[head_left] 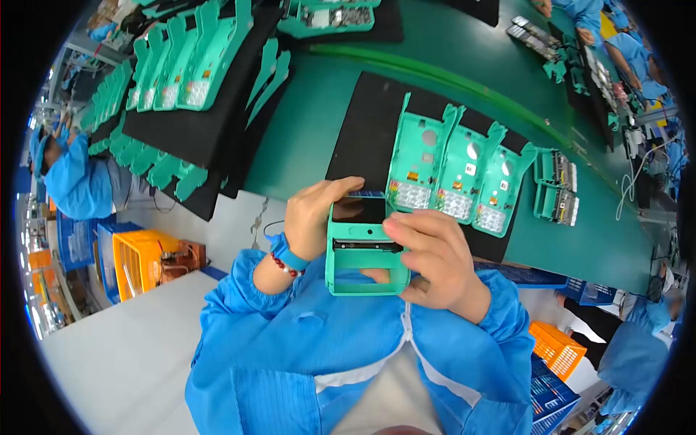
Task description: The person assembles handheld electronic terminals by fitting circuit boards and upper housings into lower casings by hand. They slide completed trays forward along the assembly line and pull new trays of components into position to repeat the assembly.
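A green plastic device housing (366,283) with a dark screen (359,210) is held up in front of my chest. My left hand (310,215) grips its upper left side, fingers curled behind the top edge. My right hand (437,257) grips the right side, with fingers lying over the front near a dark slot (366,246) and a fingertip showing through the lower opening. Just beyond, several green shells (458,163) with clear patterned ends lie in a row on a black mat (360,130). A blue strap (288,254) and a beaded bracelet (284,267) circle my left wrist.
Stacked black boards (177,138) at left carry several more green shells (210,61). Assembled green units (557,187) stand right of the mat on the green table (312,101). A yellow crate (138,261) sits lower left. People in blue work at both sides.
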